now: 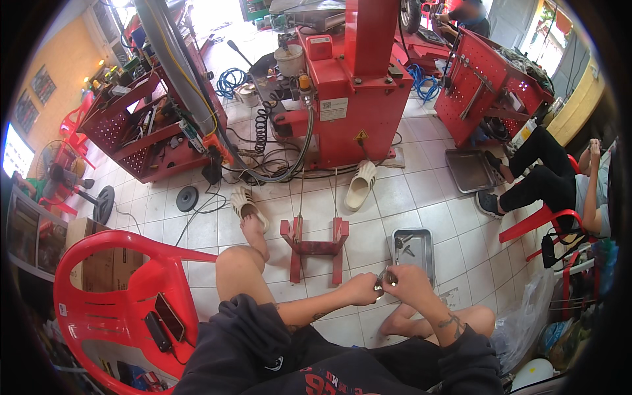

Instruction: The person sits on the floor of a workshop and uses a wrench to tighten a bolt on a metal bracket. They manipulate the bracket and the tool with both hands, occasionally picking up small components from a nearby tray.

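Observation:
My left hand [362,289] and my right hand [409,284] meet over my lap, both closed around small shiny metal parts [385,284] that are partly hidden by my fingers. Just beyond my right hand lies a steel tray [413,243] on the tiles, with a few small dark pieces in it. Ahead of my hands, a red metal stand [315,247] sits on the floor with two thin upright rods [301,194].
A red chair [131,283] holding a phone stands left. Cream clogs [361,185], cables and hoses surround the red machine [355,125]. Tool carts [461,85] flank it. A seated person [546,171] is at right, another [454,20] at back right. A dark tray [471,172] sits near them.

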A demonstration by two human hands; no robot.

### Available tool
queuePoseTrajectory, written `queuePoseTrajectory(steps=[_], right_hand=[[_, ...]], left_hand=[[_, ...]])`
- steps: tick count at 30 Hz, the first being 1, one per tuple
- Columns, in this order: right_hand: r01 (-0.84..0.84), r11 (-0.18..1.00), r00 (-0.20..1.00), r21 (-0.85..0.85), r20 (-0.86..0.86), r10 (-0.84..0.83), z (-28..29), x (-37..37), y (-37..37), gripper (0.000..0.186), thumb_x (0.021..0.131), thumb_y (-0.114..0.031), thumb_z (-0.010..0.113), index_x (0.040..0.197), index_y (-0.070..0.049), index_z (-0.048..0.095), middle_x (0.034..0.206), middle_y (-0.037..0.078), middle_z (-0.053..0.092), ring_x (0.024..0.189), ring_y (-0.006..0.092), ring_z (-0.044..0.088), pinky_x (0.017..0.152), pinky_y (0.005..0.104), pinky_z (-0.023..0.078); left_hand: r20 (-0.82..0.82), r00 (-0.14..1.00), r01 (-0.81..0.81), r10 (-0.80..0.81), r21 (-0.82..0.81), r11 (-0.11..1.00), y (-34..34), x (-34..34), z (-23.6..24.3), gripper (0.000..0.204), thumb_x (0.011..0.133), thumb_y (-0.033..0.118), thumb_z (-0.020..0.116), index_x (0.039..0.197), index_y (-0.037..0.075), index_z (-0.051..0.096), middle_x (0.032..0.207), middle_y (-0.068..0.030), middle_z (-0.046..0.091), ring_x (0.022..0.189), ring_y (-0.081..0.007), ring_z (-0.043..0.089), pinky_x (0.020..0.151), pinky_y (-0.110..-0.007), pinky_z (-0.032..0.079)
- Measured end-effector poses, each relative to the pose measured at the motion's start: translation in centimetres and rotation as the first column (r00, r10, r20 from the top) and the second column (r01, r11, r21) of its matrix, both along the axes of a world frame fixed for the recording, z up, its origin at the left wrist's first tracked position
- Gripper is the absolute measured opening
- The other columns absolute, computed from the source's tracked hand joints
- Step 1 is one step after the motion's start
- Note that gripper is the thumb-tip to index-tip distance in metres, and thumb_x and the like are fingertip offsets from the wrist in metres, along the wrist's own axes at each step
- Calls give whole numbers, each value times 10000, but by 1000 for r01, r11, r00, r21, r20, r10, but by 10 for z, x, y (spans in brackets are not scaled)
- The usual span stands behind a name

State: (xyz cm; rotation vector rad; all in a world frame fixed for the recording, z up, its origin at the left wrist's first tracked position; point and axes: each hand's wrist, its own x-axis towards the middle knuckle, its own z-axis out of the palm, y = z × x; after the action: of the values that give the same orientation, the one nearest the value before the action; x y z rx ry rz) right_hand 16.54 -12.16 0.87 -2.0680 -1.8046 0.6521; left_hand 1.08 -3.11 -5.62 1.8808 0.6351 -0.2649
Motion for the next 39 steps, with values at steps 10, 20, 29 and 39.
queuePoseTrajectory(steps=[10, 20, 29, 39], right_hand=[[-76, 997, 997, 9, 21, 76, 6, 10, 1, 211, 805, -216, 709, 897, -40, 638, 812, 147, 656, 801, 362, 648, 700, 467, 525], [-157, 984, 984, 87, -68, 164, -7, 9, -8, 236, 879, -149, 666, 1091, -53, 629, 1047, 125, 615, 935, 345, 622, 784, 438, 532], [-451, 892, 893, 38, 36, 450, -4, 14, -10, 304, 843, -20, 646, 1131, -111, 671, 1112, 100, 578, 1047, 277, 600, 807, 377, 525], [-195, 975, 975, -102, -132, 181, -8, 19, -14, 314, 860, -33, 647, 1170, -80, 646, 1111, 132, 587, 969, 316, 627, 803, 404, 527]], left_hand=[[375, 924, -270, 81, 487, 830, 13, -4, 22, 334, 831, 85, 582, 1144, -21, 624, 1175, -238, 641, 1093, -392, 612, 927, -456, 505], [-86, 978, 210, -191, 389, 897, 11, 0, 11, 357, 823, 102, 635, 1161, -10, 596, 1183, -188, 568, 1090, -384, 594, 926, -480, 510], [6, 942, 280, -334, 531, 799, 23, -1, -7, 566, 763, -61, 576, 1318, 49, 562, 1453, -150, 484, 1282, -361, 516, 1007, -433, 484], [-156, 966, 255, -207, 428, 867, 13, 6, 8, 253, 815, 7, 526, 1036, -6, 647, 1054, -184, 679, 1001, -386, 656, 837, -465, 540]])
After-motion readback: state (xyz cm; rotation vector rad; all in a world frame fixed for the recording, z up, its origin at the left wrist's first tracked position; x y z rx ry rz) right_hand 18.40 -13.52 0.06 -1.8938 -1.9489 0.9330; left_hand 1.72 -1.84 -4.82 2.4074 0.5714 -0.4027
